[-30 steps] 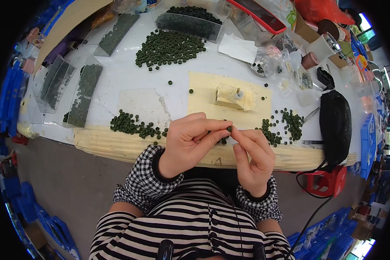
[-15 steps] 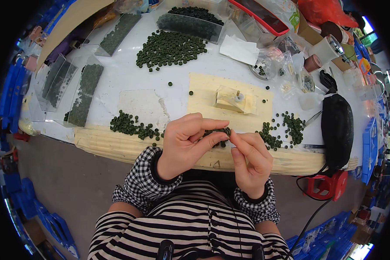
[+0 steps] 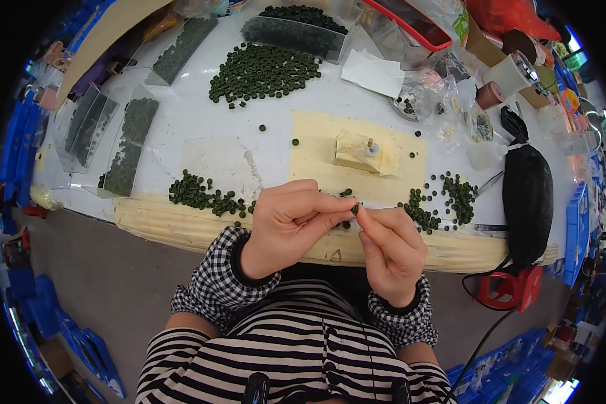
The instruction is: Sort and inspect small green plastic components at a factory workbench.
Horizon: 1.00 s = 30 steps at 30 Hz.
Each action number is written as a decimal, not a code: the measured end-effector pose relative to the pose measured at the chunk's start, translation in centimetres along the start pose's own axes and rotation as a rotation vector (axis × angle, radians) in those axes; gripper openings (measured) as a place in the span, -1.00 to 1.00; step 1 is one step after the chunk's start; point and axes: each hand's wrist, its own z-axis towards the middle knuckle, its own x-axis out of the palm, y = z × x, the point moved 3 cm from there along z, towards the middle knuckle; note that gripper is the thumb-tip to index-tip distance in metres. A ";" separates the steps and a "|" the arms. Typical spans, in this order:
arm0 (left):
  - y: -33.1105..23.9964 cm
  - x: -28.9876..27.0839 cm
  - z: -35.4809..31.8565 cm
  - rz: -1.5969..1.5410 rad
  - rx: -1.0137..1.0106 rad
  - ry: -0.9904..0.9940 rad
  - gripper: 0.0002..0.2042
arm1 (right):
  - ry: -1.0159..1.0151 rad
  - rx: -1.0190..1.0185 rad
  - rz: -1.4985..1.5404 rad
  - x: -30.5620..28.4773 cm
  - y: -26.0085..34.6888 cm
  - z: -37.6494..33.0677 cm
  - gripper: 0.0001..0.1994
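Above the table's near edge, my left hand (image 3: 284, 223) pinches a small dark green bead (image 3: 355, 209) between thumb and index fingertip. My right hand (image 3: 395, 252) meets it from the other side, index fingertip against the bead and thumb bent below; its other fingers are curled in. A few more green beads (image 3: 346, 224) show partly behind the fingers. Loose piles of like beads lie left of my left hand (image 3: 205, 195) and right of my right hand (image 3: 421, 214). Beyond my hands a yellow-wrapped block (image 3: 355, 153) with a short peg sits on a yellow sheet (image 3: 308, 168).
A larger bead heap (image 3: 262, 74) spreads before a clear box (image 3: 293, 39) of beads. More clear trays (image 3: 133, 145) stand at left. Farther right are white paper (image 3: 372, 73), a red-cased phone (image 3: 414, 23), tweezers (image 3: 490, 182) and a black bag-like bundle (image 3: 526, 202).
My left fingertips have straightened and closed together, and the bead between both hands now shows. The dark cluster seen behind my fingers looks smaller. The whole view has shifted slightly.
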 end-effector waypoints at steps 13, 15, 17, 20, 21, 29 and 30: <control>0.0 0.0 0.0 -0.041 -0.029 0.007 -0.79 | -0.028 0.090 0.093 0.2 0.0 -0.9 -0.68; 0.2 0.0 -0.1 -0.060 -0.047 0.009 -0.78 | -0.024 0.087 0.079 0.1 0.2 -0.8 -0.69; 0.1 -0.1 -0.1 -0.058 -0.046 0.012 -0.79 | -0.015 0.088 0.070 0.1 0.3 -0.7 -0.69; 0.0 0.0 0.0 -0.035 -0.018 0.016 -0.79 | -0.004 0.062 0.046 0.0 0.2 -0.7 -0.69; -0.1 0.0 0.0 -0.023 -0.004 0.018 -0.79 | 0.000 0.073 0.053 -0.1 0.2 -0.7 -0.69; -0.1 0.0 -0.1 0.007 0.051 0.018 -0.79 | 0.014 0.093 0.072 -0.3 0.3 -0.7 -0.68; -0.2 0.0 0.0 -0.003 0.036 0.025 -0.78 | 0.012 0.090 0.075 -0.3 0.2 -0.8 -0.68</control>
